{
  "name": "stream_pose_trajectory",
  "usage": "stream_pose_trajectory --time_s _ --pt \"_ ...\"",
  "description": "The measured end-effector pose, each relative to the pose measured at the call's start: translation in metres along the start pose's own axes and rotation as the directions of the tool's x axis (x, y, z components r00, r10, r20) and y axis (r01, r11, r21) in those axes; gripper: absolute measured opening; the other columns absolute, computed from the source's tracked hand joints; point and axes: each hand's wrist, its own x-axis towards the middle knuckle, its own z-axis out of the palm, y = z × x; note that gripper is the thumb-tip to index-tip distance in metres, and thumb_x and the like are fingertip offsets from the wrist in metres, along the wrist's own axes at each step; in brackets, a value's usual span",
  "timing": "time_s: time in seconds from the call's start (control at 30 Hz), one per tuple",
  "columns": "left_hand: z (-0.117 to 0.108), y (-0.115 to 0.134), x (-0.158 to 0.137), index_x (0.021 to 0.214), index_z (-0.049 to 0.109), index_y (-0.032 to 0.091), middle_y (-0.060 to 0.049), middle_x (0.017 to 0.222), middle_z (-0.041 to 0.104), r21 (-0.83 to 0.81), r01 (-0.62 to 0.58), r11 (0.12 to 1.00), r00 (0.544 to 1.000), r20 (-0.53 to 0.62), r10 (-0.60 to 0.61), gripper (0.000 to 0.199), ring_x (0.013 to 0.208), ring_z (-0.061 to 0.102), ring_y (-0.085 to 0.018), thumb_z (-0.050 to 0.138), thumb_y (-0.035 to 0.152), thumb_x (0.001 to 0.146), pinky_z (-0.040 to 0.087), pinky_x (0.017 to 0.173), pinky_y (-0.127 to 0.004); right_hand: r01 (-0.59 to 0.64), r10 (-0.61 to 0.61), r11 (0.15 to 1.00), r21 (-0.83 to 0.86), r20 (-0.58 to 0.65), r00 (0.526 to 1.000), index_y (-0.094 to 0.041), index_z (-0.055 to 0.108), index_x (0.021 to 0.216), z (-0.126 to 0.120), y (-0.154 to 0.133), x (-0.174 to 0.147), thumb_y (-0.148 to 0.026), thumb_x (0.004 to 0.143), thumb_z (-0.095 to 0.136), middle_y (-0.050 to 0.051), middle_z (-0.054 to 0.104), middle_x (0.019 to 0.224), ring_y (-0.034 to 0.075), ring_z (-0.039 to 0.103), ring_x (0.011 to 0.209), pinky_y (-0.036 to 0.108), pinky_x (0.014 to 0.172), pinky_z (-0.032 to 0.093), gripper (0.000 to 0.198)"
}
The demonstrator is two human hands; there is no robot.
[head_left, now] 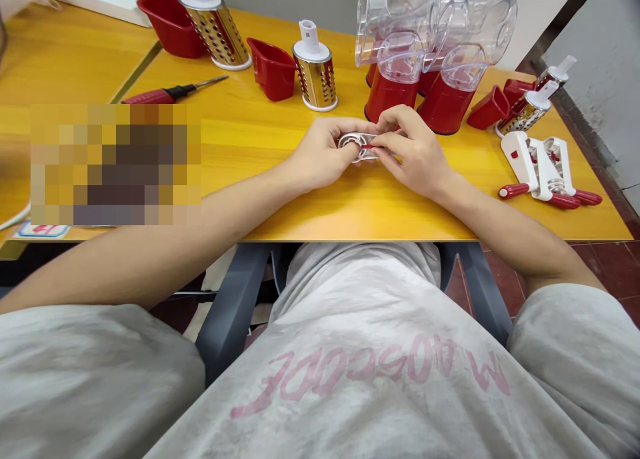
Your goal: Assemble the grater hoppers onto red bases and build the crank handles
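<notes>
Above the yellow table, my left hand point(323, 154) grips the ring-shaped end of a white plastic crank arm point(369, 138), its thumb resting inside the ring. My right hand point(415, 154) is at the other end of the same part. Its thumb and fingers pinch a small red piece point(368, 146) that lies against the white arm. How that red piece sits in the arm is partly covered by my fingers. Several similar white crank arms with red handles point(537, 169) lie in a group to the right of my right hand.
Transparent grater housings on red bases point(393, 89) stand just beyond my hands. Drum graters point(316, 72) and red food pushers point(273, 69) line the back. A red-and-black screwdriver point(173, 94) lies to the left, near a pixelated patch. More drums point(530, 106) stand far right.
</notes>
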Motion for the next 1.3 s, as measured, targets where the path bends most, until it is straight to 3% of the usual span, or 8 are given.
stream_pose_trajectory --time_s 0.3,0.43,0.5,0.63,0.73,0.9,1.13,1.3 --pt "0.000 -0.003 0.002 0.124 0.094 0.024 -0.009 0.122 0.095 0.066 -0.002 0.998 0.999 -0.036 0.004 0.036 0.103 0.082 -0.032 0.083 0.036 0.092 0.073 0.102 -0.047 -0.001 0.002 0.993 0.117 -0.005 1.000 -0.030 0.087 0.145 -0.032 0.017 0.000 -0.069 0.124 0.071 0.015 0.084 0.149 0.034 0.082 0.137 0.062 0.128 0.074 0.047" --pt "-0.001 -0.004 0.002 0.132 0.093 0.022 -0.010 0.127 0.094 0.101 0.019 0.995 1.000 -0.013 -0.018 0.046 0.109 0.083 -0.032 0.082 0.031 0.089 0.070 0.109 -0.047 -0.103 0.078 0.976 0.192 0.135 0.988 -0.030 0.077 0.168 -0.047 0.025 -0.005 -0.082 0.103 0.096 0.012 0.089 0.146 0.031 0.083 0.122 0.053 0.118 0.075 0.085" --pt "-0.001 -0.001 0.001 0.131 0.092 0.021 -0.010 0.129 0.094 0.108 0.027 0.994 1.000 -0.003 -0.027 0.044 0.112 0.082 -0.032 0.081 0.031 0.089 0.069 0.113 -0.046 -0.136 0.100 0.975 0.177 0.197 0.975 -0.026 0.073 0.173 -0.049 0.023 -0.006 -0.086 0.101 0.095 0.011 0.091 0.140 0.028 0.082 0.115 0.048 0.112 0.073 0.096" --pt "0.000 0.008 -0.002 0.126 0.090 0.020 -0.010 0.133 0.093 0.121 0.084 0.989 0.996 -0.011 -0.084 0.042 0.122 0.083 -0.033 0.076 0.032 0.089 0.067 0.118 -0.047 -0.139 0.111 0.986 0.096 0.256 0.960 -0.020 0.078 0.167 -0.051 0.012 -0.004 -0.080 0.111 0.082 0.012 0.090 0.139 0.027 0.081 0.111 0.042 0.107 0.064 0.082" --pt "-0.001 0.012 -0.003 0.128 0.089 0.020 -0.010 0.136 0.092 0.140 0.117 0.983 0.993 0.009 -0.119 0.048 0.119 0.082 -0.033 0.076 0.031 0.083 0.068 0.110 -0.046 -0.149 0.124 0.986 0.072 0.277 0.953 -0.019 0.079 0.164 -0.054 0.005 -0.002 -0.076 0.113 0.078 0.013 0.090 0.137 0.025 0.079 0.108 0.039 0.102 0.058 0.077" --pt "-0.004 0.009 -0.003 0.142 0.087 0.020 -0.012 0.140 0.090 0.228 -0.001 0.974 1.000 0.000 0.001 0.061 0.117 0.082 -0.032 0.092 0.039 0.083 0.069 0.106 -0.045 -0.148 0.115 0.984 0.104 0.266 0.957 -0.020 0.083 0.157 -0.056 0.002 0.000 -0.080 0.111 0.079 0.010 0.089 0.126 0.021 0.072 0.097 0.035 0.094 0.051 0.075" --pt "-0.006 0.009 -0.001 0.131 0.086 0.020 -0.013 0.134 0.091 0.234 -0.048 0.971 0.999 0.021 0.044 0.051 0.111 0.084 -0.031 0.097 0.044 0.088 0.069 0.102 -0.044 -0.123 0.089 0.984 0.128 0.242 0.966 -0.019 0.085 0.157 -0.053 -0.003 0.001 -0.074 0.113 0.077 0.011 0.092 0.134 0.021 0.076 0.100 0.036 0.097 0.055 0.071" --pt "-0.003 0.012 -0.001 0.125 0.083 0.021 -0.012 0.123 0.090 0.153 -0.016 0.988 1.000 0.021 0.013 0.047 0.087 0.079 -0.025 0.099 0.044 0.087 0.068 0.080 -0.040 -0.089 0.056 0.987 0.135 0.233 0.971 -0.018 0.086 0.157 -0.052 -0.004 0.000 -0.080 0.116 0.071 0.015 0.093 0.143 0.026 0.084 0.116 0.039 0.107 0.060 0.076"
